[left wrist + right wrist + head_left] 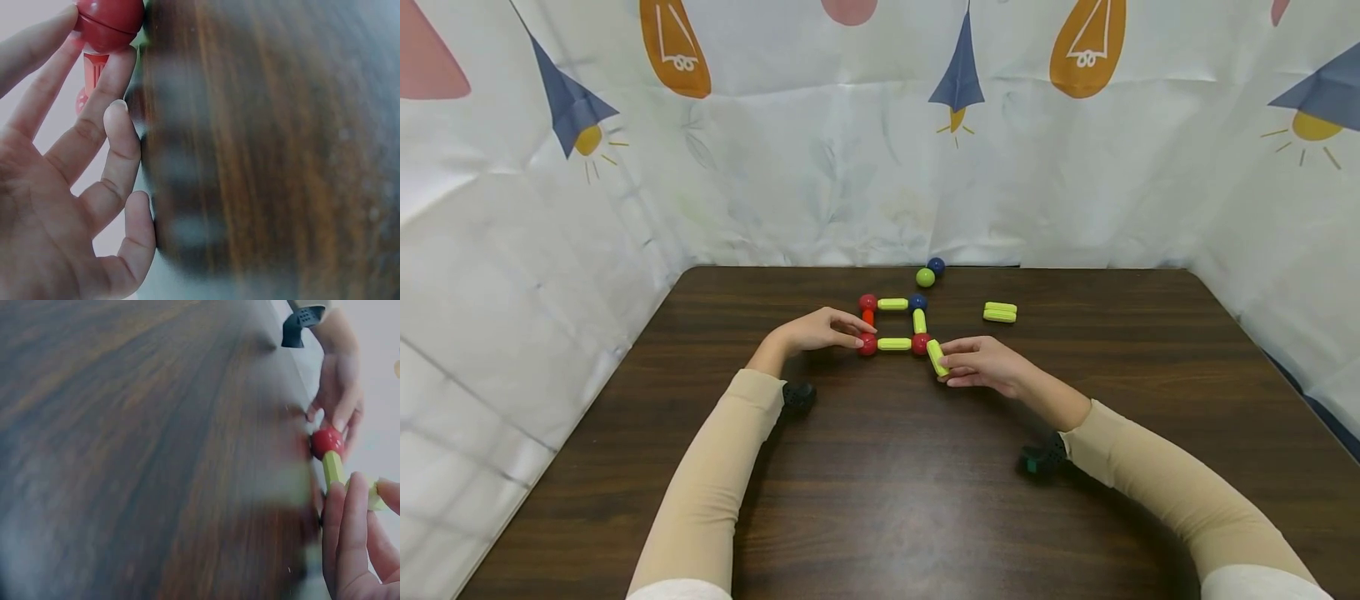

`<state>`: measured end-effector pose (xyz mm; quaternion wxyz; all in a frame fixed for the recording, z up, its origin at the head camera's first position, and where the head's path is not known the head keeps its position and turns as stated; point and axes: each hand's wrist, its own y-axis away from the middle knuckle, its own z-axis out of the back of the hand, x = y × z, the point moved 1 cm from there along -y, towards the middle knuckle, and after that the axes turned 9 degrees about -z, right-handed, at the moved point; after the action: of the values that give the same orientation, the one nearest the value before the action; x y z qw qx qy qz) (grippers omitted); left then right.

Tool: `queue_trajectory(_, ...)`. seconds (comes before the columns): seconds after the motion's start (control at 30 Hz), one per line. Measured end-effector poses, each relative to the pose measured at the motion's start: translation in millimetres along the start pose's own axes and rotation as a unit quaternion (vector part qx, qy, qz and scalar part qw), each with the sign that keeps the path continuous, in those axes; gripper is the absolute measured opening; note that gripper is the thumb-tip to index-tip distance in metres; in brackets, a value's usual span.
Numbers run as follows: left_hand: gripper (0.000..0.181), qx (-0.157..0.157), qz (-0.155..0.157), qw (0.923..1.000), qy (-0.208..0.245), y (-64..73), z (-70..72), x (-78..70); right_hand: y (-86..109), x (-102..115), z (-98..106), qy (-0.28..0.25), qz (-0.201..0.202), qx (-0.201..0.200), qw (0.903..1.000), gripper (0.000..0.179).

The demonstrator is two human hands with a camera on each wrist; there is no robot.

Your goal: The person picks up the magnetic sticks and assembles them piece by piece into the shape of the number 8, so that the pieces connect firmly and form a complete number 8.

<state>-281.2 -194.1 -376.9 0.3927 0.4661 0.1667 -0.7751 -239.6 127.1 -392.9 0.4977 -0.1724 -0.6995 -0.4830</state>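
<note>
A four-sided frame of balls and short rods lies on the table. Its near side is a yellow-green rod (894, 344) between a red ball (867, 344) on the left and another red ball (921, 343) on the right. A red rod (95, 69) runs back from the left one to a far red ball (868, 302); a blue ball (917, 302) makes the far right corner. My left hand (820, 330) pinches the near left red ball between thumb and fingers. With its fingertips, my right hand (988, 364) holds a loose yellow-green rod (937, 358), tilted, one end right by the near right ball.
Two yellow-green rods (1000, 312) lie side by side to the right of the frame. Behind it, a green ball (925, 277) and a dark blue ball (936, 266) sit near the far edge of the brown table (880, 500). A patterned white curtain (880, 183) hangs behind.
</note>
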Motion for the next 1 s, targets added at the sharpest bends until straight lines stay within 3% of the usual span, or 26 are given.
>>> queue_trajectory(0.77, 0.039, -0.001, -0.005, 1.0, -0.009, 0.3, -0.6, -1.2, -23.6, 4.2, -46.2, -0.048, -0.009, 0.05, 0.9976, 0.046)
queue_trajectory(1.0, 0.038, -0.001, -0.008, 0.9999, -0.011, -0.8, -0.2, -0.6, -29.3, 7.2, -54.9, -0.059, -0.02, 0.04, 0.9973, 0.044)
